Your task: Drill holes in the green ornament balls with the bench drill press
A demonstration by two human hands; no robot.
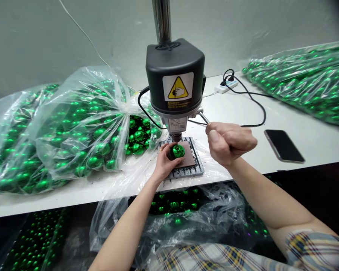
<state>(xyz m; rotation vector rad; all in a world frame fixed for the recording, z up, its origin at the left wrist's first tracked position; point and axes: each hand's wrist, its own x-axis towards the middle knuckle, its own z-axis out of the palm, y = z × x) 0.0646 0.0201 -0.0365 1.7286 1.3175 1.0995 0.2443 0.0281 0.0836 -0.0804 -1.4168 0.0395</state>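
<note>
1 ball, in L hand, R hand apart

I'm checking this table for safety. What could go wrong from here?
The left hand steadies the shiny green ball close beneath the drill press, so a slip might hurt its fingers. With the right hand on the lever, an uneven pull might shift the ball. The phone lies near the table's front edge and might fall.

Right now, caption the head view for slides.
Left hand holds shiny green ball under black drill; right hand grips metal lever.
</note>
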